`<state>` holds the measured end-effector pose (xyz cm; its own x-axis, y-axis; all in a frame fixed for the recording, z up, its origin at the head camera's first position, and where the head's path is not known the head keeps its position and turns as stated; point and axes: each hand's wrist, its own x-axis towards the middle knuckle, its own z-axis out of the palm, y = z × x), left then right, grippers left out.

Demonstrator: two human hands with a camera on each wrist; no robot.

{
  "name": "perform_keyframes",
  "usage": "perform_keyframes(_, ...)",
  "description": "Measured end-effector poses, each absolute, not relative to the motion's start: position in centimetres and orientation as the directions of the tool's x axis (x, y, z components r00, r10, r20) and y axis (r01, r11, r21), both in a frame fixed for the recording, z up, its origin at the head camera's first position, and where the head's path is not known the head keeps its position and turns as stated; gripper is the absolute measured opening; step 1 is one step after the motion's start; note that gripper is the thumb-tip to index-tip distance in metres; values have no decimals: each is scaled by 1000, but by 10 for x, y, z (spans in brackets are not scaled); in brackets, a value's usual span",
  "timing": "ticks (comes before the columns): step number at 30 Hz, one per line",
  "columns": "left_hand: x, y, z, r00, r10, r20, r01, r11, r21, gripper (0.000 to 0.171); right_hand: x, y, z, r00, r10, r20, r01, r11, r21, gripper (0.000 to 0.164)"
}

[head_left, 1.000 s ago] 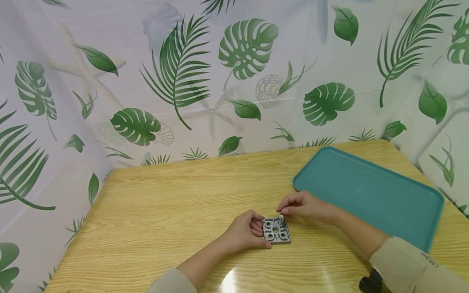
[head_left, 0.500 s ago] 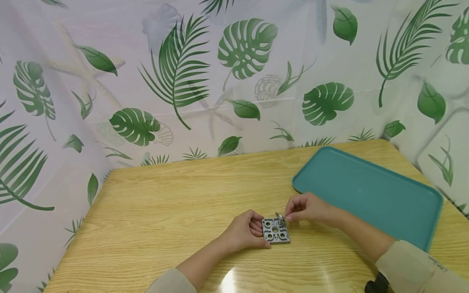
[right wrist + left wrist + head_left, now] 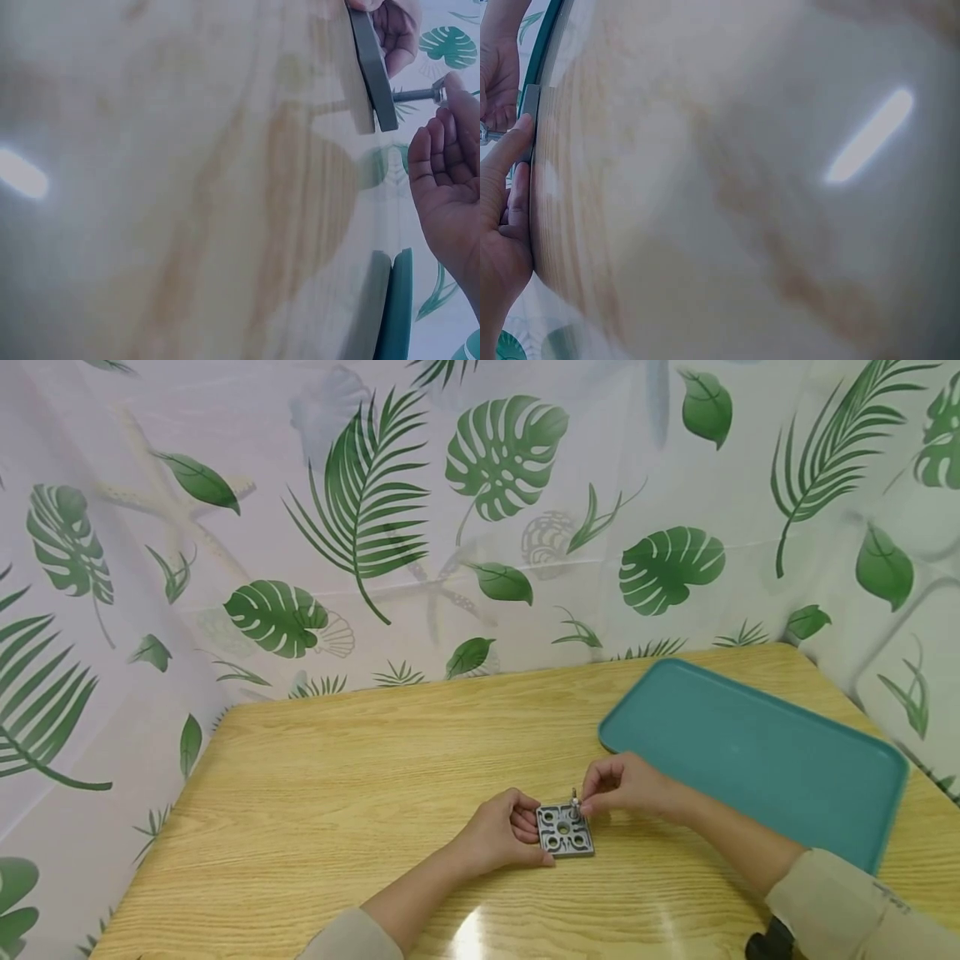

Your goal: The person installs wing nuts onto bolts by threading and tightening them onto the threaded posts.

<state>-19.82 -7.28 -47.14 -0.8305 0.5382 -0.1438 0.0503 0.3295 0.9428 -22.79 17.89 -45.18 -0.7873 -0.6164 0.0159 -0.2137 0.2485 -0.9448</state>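
A square grey metal plate [image 3: 564, 840] with several round holes lies over the wooden table. My left hand [image 3: 495, 833] grips its left side, thumb at the near edge and fingers behind. From the plate's far right corner stands a threaded bolt [image 3: 413, 95], seen side-on in the right wrist view. At the bolt's outer end sits a small silver wing nut [image 3: 440, 91], one wing pointing up in the head view. Thumb and forefinger of my right hand [image 3: 628, 783] pinch at this nut; the other fingers curl below. The left wrist view catches the plate edge-on, its far side hidden.
A teal tray [image 3: 750, 752] lies at the right of the wooden table [image 3: 360, 777], just beyond my right forearm. A leaf-patterned cloth [image 3: 495, 535] hangs behind the table and along both sides. Something black [image 3: 770, 941] shows under my right sleeve.
The right fingers shifted off the nut to the right, then came back slightly left against it. The nut's wing has turned from leaning left to upright. The left hand and plate stay put.
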Motion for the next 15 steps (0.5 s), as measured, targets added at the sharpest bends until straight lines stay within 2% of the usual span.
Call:
perform_keyframes(8, -198, -73, -471, -832, 536, -143, 51, 331, 942, 60, -232, 180, -449, -824, -565, 40, -232, 273, -933, 19)
perform_keyframes(15, -198, -73, -471, -832, 538, -140, 57, 334, 941, 60, -235, 176, -448, -783, -621, 51, -256, 246, -935, 24)
